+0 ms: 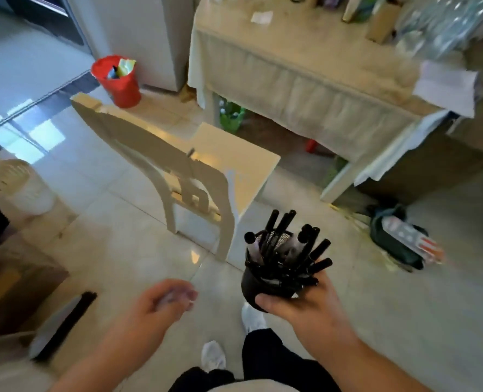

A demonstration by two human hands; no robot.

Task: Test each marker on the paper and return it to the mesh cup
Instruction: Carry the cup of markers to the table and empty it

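Head view: above a tiled floor [404, 321] and near a white chair [206, 176], a black mesh cup [256, 287] crammed with black-capped markers [284, 250] is gripped in the right hand [302, 309], while the blurred left hand [161, 304] is seen loosely curled, empty; no lettering can be read.

white chair [206, 176] on tiled floor [404, 321] | cloth-covered table [305, 89] behind it | red bin [119, 83] by white cabinet [138, 32] | dark bag [395, 239] on floor, right | white basket [22, 182] at left
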